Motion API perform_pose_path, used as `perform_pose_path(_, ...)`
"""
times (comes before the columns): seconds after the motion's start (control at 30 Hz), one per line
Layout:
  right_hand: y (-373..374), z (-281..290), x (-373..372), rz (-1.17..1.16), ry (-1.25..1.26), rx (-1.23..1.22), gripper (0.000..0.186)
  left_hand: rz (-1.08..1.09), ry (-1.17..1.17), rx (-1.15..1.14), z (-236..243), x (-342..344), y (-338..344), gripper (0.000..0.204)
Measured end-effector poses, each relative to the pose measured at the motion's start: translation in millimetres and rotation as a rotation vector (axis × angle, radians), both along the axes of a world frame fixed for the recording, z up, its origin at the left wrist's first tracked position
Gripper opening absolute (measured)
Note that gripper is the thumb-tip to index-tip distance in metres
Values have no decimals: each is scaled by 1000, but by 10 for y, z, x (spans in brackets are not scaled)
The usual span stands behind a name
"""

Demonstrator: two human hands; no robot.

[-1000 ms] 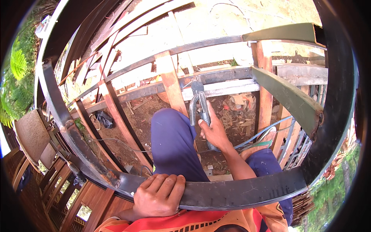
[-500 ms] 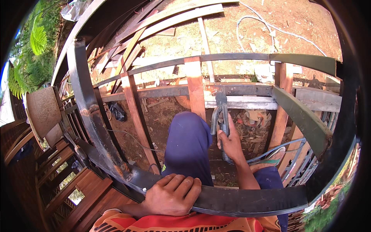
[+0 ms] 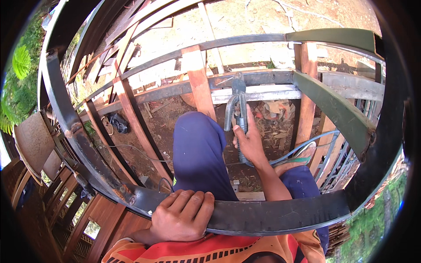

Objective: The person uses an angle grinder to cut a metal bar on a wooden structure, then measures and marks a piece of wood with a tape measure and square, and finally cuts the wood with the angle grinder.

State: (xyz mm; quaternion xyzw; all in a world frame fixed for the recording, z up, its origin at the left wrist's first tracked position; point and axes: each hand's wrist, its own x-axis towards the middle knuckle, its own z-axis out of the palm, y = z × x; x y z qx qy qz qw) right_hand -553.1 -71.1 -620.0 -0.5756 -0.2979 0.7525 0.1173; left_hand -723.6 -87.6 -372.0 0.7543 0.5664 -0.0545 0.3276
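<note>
- While the grey electrode holder [image 3: 237,105] points away from the person, beside the bent left knee [image 3: 198,136], the right hand [image 3: 251,143] is closed around its handle.
- Its head overlaps a dark metal rail [image 3: 269,78] in view; I cannot tell whether they touch.
- The left hand [image 3: 182,215] is curled over the near black beam [image 3: 280,215].
- Right of the holder, a blue cable [image 3: 294,151] bends past the foot [image 3: 294,165].

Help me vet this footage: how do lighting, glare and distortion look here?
Head view: sunlit ground toward the top is washed pale in places; head view: the black metal bar bows with fisheye distortion, and the corners go black; head view: left hand and right hand look fairly sharp.
</note>
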Motion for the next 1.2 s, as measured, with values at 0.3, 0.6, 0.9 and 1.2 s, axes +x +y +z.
perform_pose_path(0.3, 44, 56, -57, 11, 44, -145, 80, 2, -16, -22, -4, 6, 78, 35)
perform_pose_path(0.6, -8, 43, -59, 7, 58, -97, 79, -37, 1, 52, -15, -26, 20, 32)
perform_pose_path(0.9, -38, -23, -60, -4, 76, -76, 76, -16, -1, 42, 10, -11, 45, 29)
perform_pose_path(1.2, -3, 10, -60, 21, 77, -80, 76, -15, -3, 30, 10, -7, 39, 29)
